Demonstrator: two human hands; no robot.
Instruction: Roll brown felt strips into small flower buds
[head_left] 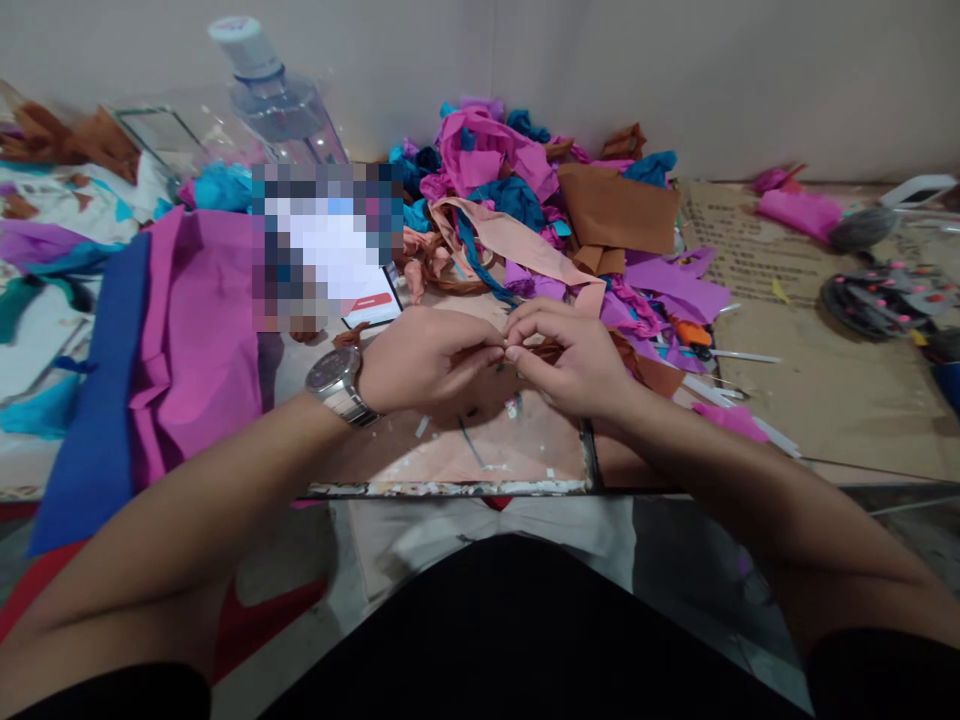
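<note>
My left hand (431,358), with a metal watch (339,385) on its wrist, is closed in a pinch over the work board (450,450). Thumb and fingertips of my right hand (574,355) pinch at the same spot, and the two hands meet there. Whatever lies between the fingertips is too small to make out. Brown twisted material (546,352) shows right by my right hand's fingers; whether it is held, I cannot tell. Just beyond the hands lies a peach-coloured strip (510,235) on a heap of crumpled pink, blue and purple pieces.
A partly blurred phone (375,310) lies behind my left hand, with a clear bottle (281,110) beyond it. Folded magenta material (202,300) and a blue sheet (97,390) are at left. A pincushion (881,298) rests on cardboard (817,400) at right.
</note>
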